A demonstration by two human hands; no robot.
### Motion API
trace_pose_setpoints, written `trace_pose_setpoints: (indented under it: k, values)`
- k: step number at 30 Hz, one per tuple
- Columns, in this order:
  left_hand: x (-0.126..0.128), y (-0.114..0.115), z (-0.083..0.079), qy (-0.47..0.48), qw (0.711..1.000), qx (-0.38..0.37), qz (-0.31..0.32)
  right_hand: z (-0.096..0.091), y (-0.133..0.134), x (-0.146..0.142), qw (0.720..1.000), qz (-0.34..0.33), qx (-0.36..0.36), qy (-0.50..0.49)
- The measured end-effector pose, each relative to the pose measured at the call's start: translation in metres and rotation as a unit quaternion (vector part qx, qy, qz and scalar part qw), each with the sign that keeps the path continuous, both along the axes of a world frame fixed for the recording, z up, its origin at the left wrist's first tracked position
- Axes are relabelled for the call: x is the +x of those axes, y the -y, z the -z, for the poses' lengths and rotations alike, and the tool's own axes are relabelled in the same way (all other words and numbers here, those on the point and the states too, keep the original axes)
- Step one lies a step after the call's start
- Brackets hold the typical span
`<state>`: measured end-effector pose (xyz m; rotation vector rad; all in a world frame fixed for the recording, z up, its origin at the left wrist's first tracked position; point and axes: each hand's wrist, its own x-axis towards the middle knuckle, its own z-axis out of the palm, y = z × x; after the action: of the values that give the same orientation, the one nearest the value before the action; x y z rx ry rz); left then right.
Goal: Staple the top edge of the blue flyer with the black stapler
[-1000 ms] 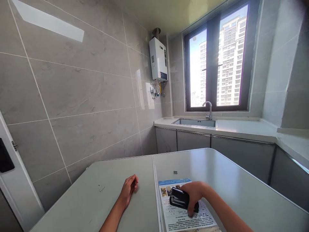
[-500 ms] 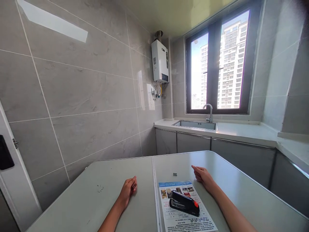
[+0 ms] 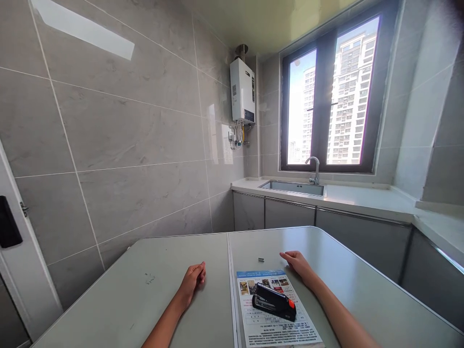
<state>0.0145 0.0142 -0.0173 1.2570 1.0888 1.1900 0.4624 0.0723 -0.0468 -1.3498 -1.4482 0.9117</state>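
A black stapler with a red end lies on a printed leaflet on the pale grey table. My right hand rests on the table just beyond the leaflet's far right corner, fingers loosely curled, holding nothing. A small strip of staples lies a little to the left of its fingertips. My left hand rests on its side on the left half of the table, fingers curled in, with nothing seen in it.
The table has a seam down its middle. A tiled wall runs along the left, with a door at the far left. Beyond the table are a counter with a sink and tap, a window, and a wall water heater.
My right hand let go of the stapler, left it on the leaflet and moved to the table beyond the leaflet. My left hand stayed where it was.
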Motion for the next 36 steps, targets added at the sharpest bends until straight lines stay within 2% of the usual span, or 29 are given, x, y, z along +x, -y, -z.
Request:
trace_pose_setpoints:
  k: [11, 36]
  values:
    - [0.0023, 0.0054, -0.0056, -0.015, 1.0, -0.004, 0.004, -0.0017, -0.0013, -0.0052, 0.997, -0.014, 0.025, 0.066]
    - [0.0019, 0.0045, -0.0037, -0.03, 0.999, 0.003, 0.009, -0.0001, -0.0022, -0.0072, 0.993, -0.036, 0.042, 0.105]
